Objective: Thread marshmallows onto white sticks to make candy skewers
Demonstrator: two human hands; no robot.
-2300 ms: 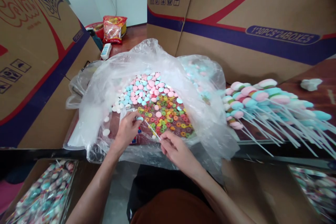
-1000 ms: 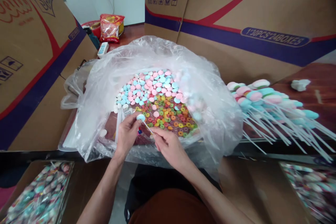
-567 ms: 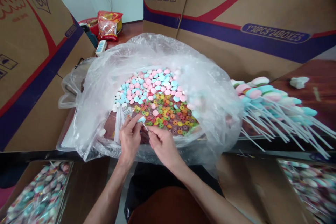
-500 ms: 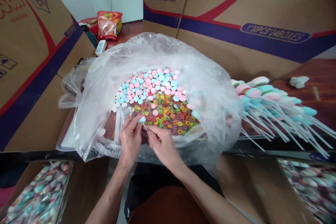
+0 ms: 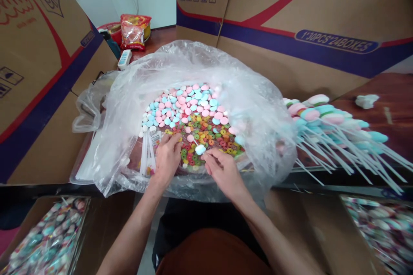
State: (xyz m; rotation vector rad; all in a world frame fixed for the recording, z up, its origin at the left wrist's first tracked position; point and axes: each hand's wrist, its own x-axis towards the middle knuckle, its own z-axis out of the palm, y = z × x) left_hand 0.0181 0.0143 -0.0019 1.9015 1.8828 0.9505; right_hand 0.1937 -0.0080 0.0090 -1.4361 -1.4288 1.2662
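In my right hand (image 5: 224,172) the thumb and fingers pinch a thin white stick, its tip poking out past a pale blue and white marshmallow (image 5: 200,149) threaded on it. My left hand (image 5: 168,157) is to the left of it, over the near-left edge of the ring gummies (image 5: 211,135). Its fingers are curled together; what they pinch, if anything, is hidden. Behind the colourful rings lie loose pink, blue and white marshmallows (image 5: 182,103). White sticks (image 5: 145,152) lie just left of my left hand.
A clear plastic sheet (image 5: 254,90) surrounds the sweets. Finished marshmallow skewers (image 5: 335,124) are heaped at the right. Tall cardboard panels (image 5: 274,21) stand behind and at the left. Boxes of wrapped sweets (image 5: 48,236) sit below the table edge on both sides. A red packet (image 5: 133,30) stands farther back.
My right hand has moved right, carrying the stick with the marshmallow away from my left hand. The left hand has let go of the marshmallow and shifted slightly right and up to the ring gummies.
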